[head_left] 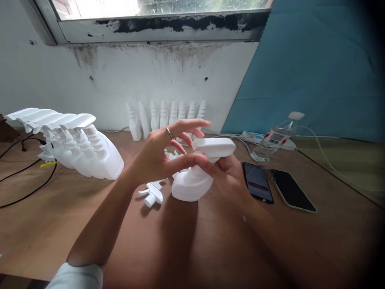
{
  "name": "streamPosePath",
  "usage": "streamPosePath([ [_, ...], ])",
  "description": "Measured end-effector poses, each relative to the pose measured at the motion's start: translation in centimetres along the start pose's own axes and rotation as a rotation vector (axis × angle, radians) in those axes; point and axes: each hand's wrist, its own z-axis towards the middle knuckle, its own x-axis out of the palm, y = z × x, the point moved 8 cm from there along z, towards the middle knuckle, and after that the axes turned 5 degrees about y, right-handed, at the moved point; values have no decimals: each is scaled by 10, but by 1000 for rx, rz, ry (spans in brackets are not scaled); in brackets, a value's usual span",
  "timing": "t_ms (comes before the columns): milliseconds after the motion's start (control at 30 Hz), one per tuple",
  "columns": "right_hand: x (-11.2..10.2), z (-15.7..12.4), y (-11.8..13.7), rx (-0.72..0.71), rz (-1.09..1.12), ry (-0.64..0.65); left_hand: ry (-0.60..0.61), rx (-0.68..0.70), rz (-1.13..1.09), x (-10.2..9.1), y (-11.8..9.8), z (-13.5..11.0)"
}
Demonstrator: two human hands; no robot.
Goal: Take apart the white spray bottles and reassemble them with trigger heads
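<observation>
A white spray bottle [192, 188] with its trigger head [214, 147] on top is in front of me, tilted. My right hand [233, 180] is closed around its neck, just below the head. My left hand [161, 150], with a ring on one finger, reaches in from the left. Its fingers are stretched out and apart, and its thumb tip lies at the bottle's neck beside my right thumb. Left of the bottle's base lies a loose trigger sprayer [153, 194]. More white sprayer parts [172, 154] show partly behind my left hand.
Several bottles without heads [164, 114] stand along the wall. At left, a row of bottles with trigger heads [105, 158] stands near black cables [36, 196]. To the right are two phones [258, 182], a clear water bottle [275, 138] and a power strip [252, 137].
</observation>
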Motion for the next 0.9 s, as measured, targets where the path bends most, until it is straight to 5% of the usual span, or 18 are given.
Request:
streamPosePath([
  [100,7,1,-2,6,36,84,-188,7,67,-3,-5,-2],
  [200,10,2,-3,-24,73,159,-243,4,39,-4,2,-2],
  [467,19,9,2,27,65,14,-130,-23,-28,-13,15,-1],
  [633,32,10,3,-25,87,115,-69,-45,-38,-19,14,-3],
  [767,24,9,-2,13,96,-18,-52,-26,-29,-19,8,-4],
  [900,34,9,2,-82,138,119,-68,-16,33,-22,3,-5],
])
